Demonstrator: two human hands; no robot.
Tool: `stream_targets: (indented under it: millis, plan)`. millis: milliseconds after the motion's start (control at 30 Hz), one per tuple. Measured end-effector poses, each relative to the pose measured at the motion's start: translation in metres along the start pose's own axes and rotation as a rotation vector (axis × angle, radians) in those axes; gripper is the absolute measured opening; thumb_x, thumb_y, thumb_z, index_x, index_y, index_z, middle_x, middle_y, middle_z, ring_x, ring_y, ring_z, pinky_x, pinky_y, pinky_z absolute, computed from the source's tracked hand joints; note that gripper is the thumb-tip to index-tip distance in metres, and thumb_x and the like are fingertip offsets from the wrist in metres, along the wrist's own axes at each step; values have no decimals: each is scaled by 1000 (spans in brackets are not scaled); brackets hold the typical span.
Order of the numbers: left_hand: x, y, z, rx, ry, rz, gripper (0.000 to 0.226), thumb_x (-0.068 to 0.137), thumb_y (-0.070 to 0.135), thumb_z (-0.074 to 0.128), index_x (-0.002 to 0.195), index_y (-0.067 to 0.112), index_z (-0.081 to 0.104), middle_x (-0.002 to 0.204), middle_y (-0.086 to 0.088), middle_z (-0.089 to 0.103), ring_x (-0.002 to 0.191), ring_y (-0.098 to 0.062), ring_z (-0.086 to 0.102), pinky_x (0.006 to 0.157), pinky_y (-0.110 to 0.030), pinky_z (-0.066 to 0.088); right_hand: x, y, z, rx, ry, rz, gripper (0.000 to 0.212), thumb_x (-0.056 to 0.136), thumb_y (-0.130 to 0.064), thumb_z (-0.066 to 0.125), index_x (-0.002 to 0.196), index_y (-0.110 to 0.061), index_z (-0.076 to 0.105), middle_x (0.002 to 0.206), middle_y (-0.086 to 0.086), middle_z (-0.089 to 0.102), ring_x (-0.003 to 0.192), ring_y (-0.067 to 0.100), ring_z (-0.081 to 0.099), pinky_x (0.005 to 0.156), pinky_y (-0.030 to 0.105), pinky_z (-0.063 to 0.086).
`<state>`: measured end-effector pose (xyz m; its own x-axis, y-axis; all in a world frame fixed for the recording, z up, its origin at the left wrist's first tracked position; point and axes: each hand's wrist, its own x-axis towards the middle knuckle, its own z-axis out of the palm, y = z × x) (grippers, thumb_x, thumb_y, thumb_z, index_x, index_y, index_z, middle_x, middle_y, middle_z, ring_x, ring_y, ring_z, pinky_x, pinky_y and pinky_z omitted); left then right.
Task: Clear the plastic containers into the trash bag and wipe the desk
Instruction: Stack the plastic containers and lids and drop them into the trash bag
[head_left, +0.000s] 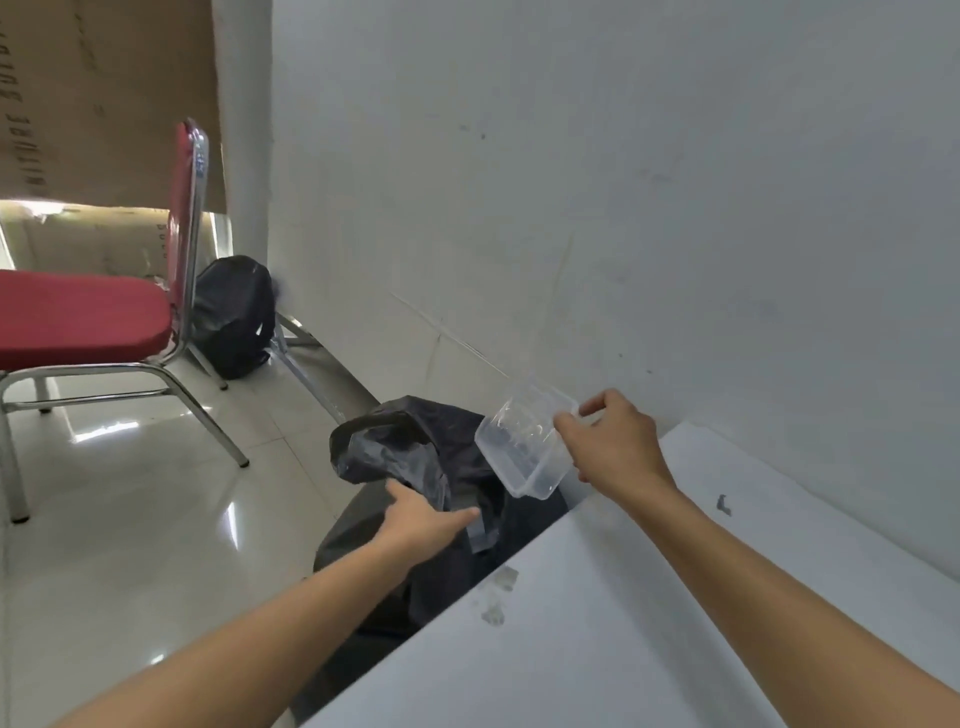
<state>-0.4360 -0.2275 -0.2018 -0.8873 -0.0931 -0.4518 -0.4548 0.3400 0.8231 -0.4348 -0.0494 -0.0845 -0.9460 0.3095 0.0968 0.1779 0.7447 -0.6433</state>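
Right hand (618, 441) pinches clear plastic container (524, 447) by its rim, tilted over black trash bag (415, 457). Left hand (421, 514) grips bag edge, holding mouth open. Container not yet dropped. Desk (597, 623) shows smudges; wiping remains.

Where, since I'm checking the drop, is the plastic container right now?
In the head view the plastic container is low near centre, held tilted by the right hand above the trash bag, beside the desk.

Illegible lettering (14, 136) on cardboard (114, 93)
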Motion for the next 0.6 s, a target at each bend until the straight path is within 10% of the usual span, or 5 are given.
stream_targets:
  millis: [100, 233, 433, 600]
  plan:
    - [23, -6, 11, -23, 55, 21, 87, 91, 19, 66, 155, -2, 10, 141, -22, 51, 110, -32, 60, 86, -40, 55, 21, -5, 25, -236, -138, -58, 33, 84, -50, 58, 100, -22, 56, 94, -1, 62, 82, 23, 68, 78, 41, 59]
    - [31, -17, 4, -157, 112, 82, 10, 92, 13, 54, 98, 7, 49, 90, -10, 55, 72, -18, 50, 57, -30, 40, 44, -14, 53, -390, -387, -79, 33, 86, -41, 59, 101, -14, 69, 94, 7, 73, 81, 23, 71, 75, 38, 60]
    - [14, -5, -12, -495, 105, 192, 14, 95, 14, 58, 107, 21, 54, 106, -5, 67, 99, -23, 67, 91, -44, 58, 38, -17, 101, -287, -756, 12, 35, 99, -4, 51, 133, 4, 59, 127, 22, 66, 109, 29, 69, 96, 38, 57]
    - [-3, -2, -27, -452, -21, 138, 42, 94, 17, 66, 132, 15, 49, 122, -11, 64, 107, -28, 66, 95, -49, 57, 31, -13, 74, -181, -525, -86, 41, 90, -1, 51, 128, -8, 66, 126, 13, 68, 113, 26, 65, 102, 37, 51]
